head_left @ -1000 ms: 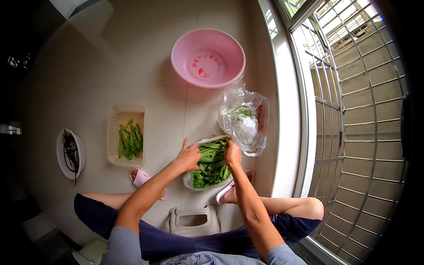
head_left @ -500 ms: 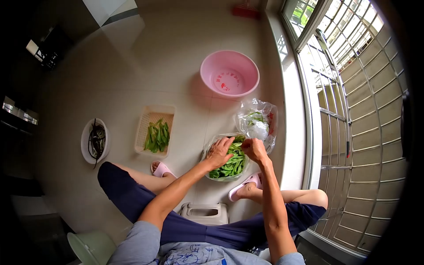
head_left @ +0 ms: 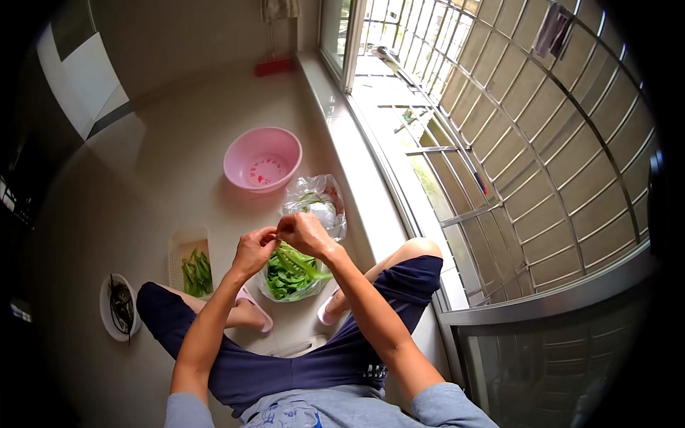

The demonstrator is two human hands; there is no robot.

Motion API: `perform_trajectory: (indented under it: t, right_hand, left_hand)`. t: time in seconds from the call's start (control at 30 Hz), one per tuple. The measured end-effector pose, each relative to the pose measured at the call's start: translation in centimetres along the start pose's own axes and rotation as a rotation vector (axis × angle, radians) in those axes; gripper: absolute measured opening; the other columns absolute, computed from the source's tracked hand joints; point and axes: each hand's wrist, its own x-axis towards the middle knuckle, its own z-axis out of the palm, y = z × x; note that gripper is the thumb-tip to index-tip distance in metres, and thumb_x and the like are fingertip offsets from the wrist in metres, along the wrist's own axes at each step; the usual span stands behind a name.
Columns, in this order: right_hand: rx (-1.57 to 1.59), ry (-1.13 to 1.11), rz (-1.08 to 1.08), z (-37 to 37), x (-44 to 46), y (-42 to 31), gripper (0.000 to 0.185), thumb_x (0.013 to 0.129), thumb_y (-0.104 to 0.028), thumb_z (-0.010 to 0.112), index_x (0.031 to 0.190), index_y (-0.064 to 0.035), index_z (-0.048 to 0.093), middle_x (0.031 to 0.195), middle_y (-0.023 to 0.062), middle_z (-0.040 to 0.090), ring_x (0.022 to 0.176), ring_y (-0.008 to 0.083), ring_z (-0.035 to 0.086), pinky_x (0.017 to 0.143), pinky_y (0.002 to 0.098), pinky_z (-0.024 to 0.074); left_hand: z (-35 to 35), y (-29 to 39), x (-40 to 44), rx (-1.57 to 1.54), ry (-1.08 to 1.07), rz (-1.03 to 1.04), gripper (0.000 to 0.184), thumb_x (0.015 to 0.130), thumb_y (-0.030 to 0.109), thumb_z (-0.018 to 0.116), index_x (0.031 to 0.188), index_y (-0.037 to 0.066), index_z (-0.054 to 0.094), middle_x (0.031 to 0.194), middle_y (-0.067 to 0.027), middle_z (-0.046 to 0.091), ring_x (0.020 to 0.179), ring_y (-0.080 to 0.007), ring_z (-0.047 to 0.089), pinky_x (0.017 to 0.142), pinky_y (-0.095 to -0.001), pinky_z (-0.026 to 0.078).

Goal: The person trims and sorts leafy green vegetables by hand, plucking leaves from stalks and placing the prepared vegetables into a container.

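Note:
My left hand [head_left: 255,251] and my right hand [head_left: 302,232] meet above a clear plastic bag [head_left: 314,289] on the floor. Both have their fingertips pinched together. A long, light green pod [head_left: 302,262] hangs from the pinch, slanting down to the right below my right hand. Exactly where each hand grips it is partly hidden by the fingers. Under it, the open bag is full of green pods [head_left: 287,279]. Just beyond my right hand lies a second clear bag [head_left: 325,212] with a little green and white material in it.
A pink basin [head_left: 235,165] stands farther out on the floor. To the left are a cream basket [head_left: 175,258] holding green pods and a white oval basket [head_left: 107,314] with dark strips. A window ledge [head_left: 349,153] and metal grille run along the right. My feet flank the bag.
My left hand has lifted off the pods in the bag and joined my right hand in a pinch. A long green pod now hangs from them. The view has swung right.

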Motion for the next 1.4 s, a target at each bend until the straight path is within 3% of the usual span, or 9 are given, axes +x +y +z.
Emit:
perform_trajectory:
  t: [0.1, 0.17, 0.23, 0.37, 0.47, 0.73, 0.97, 1.23, 1.4]
  right_hand:
    - [0.011, 0.194, -0.006, -0.1, -0.9, 0.5, 0.021, 0.068, -0.008, 0.057, 0.086, 0.0018, 0.056, 0.077, 0.0158, 0.059, 0.068, 0.0238, 0.059, 0.064, 0.0288, 0.0457]
    - [0.139, 0.141, 0.059, -1.6, -2.2, 0.2, 0.023, 0.071, -0.007, 0.056, 0.092, 0.0021, 0.054, 0.082, 0.0132, 0.059, 0.070, 0.0203, 0.058, 0.065, 0.0272, 0.0460]
    - [0.134, 0.178, 0.056, -3.7, -3.5, 0.3, 0.018, 0.074, -0.006, 0.054, 0.091, 0.0015, 0.055, 0.081, 0.0099, 0.059, 0.067, 0.0146, 0.056, 0.062, 0.0252, 0.0463]
    - [0.248, 0.200, 0.269, -7.3, -5.1, -0.2, 0.018, 0.074, -0.009, 0.053, 0.089, 0.0004, 0.056, 0.077, 0.0095, 0.060, 0.064, 0.0118, 0.056, 0.058, 0.0234, 0.0458]
    - [0.386, 0.035, 0.330, -7.3, -5.5, 0.0, 0.017, 0.076, -0.010, 0.053, 0.089, 0.0008, 0.057, 0.074, 0.0070, 0.059, 0.063, 0.0104, 0.054, 0.057, 0.0220, 0.0459]
    - [0.312, -0.160, 0.279, -5.3, -1.0, 0.0, 0.020, 0.074, -0.010, 0.054, 0.090, 0.0009, 0.057, 0.076, 0.0070, 0.059, 0.063, 0.0087, 0.054, 0.054, 0.0221, 0.0444]
    - [0.323, -0.407, 0.242, -3.2, 4.7, 0.8, 0.021, 0.076, -0.012, 0.051, 0.089, 0.0035, 0.056, 0.073, 0.0079, 0.059, 0.062, 0.0099, 0.055, 0.052, 0.0217, 0.0443]
    - [0.489, -0.294, 0.458, -3.9, 4.0, 4.6, 0.018, 0.078, -0.014, 0.053, 0.087, 0.0001, 0.059, 0.069, 0.0027, 0.057, 0.059, 0.0067, 0.050, 0.052, 0.0195, 0.0408]
    - [0.547, -0.437, 0.477, -4.2, 4.4, 5.0, 0.023, 0.076, -0.020, 0.057, 0.090, -0.0013, 0.059, 0.069, 0.0011, 0.056, 0.059, 0.0061, 0.048, 0.053, 0.0191, 0.0391]
  left_hand:
    - [0.0, 0.9, 0.9, -0.041, 0.027, -0.014, 0.018, 0.070, 0.006, 0.057, 0.087, 0.000, 0.057, 0.069, -0.0073, 0.060, 0.062, -0.0105, 0.056, 0.058, -0.0228, 0.045]
    - [-0.1, -0.7, 1.8, -0.111, 0.065, -0.017, 0.016, 0.069, 0.008, 0.058, 0.083, -0.001, 0.058, 0.065, -0.0067, 0.059, 0.058, -0.0089, 0.055, 0.054, -0.0218, 0.044]
    - [-0.5, -0.7, 2.7, -0.239, 0.031, -0.092, 0.016, 0.069, 0.008, 0.058, 0.082, -0.002, 0.058, 0.065, -0.0056, 0.059, 0.057, -0.0082, 0.054, 0.053, -0.0207, 0.044]
    - [-0.8, 0.1, 3.4, -0.427, -0.037, -0.213, 0.016, 0.074, 0.012, 0.057, 0.081, -0.002, 0.057, 0.066, -0.0043, 0.058, 0.057, -0.0084, 0.054, 0.053, -0.0201, 0.044]
    - [-1.1, 1.3, 3.0, -0.671, -0.110, -0.288, 0.015, 0.076, 0.014, 0.056, 0.082, 0.000, 0.056, 0.067, -0.0042, 0.058, 0.057, -0.0088, 0.055, 0.054, -0.0200, 0.045]
    - [-2.7, 2.1, 3.5, -0.639, -0.193, -0.263, 0.016, 0.076, 0.015, 0.057, 0.083, 0.001, 0.056, 0.069, -0.0037, 0.058, 0.059, -0.0077, 0.053, 0.055, -0.0193, 0.043]
    - [-4.9, 0.4, 5.4, -0.610, -0.234, -0.371, 0.017, 0.076, 0.017, 0.056, 0.083, 0.002, 0.058, 0.070, -0.0032, 0.059, 0.059, -0.0064, 0.052, 0.054, -0.0182, 0.042]
    - [-4.4, -2.5, 6.7, -0.869, -0.359, -0.649, 0.015, 0.078, 0.016, 0.054, 0.085, 0.003, 0.057, 0.072, -0.0042, 0.059, 0.054, -0.0064, 0.049, 0.052, -0.0180, 0.041]
    - [-3.8, -1.9, 7.1, -0.876, -0.407, -0.702, 0.016, 0.078, 0.016, 0.053, 0.086, 0.003, 0.055, 0.073, -0.0043, 0.059, 0.057, -0.0068, 0.050, 0.055, -0.0183, 0.041]
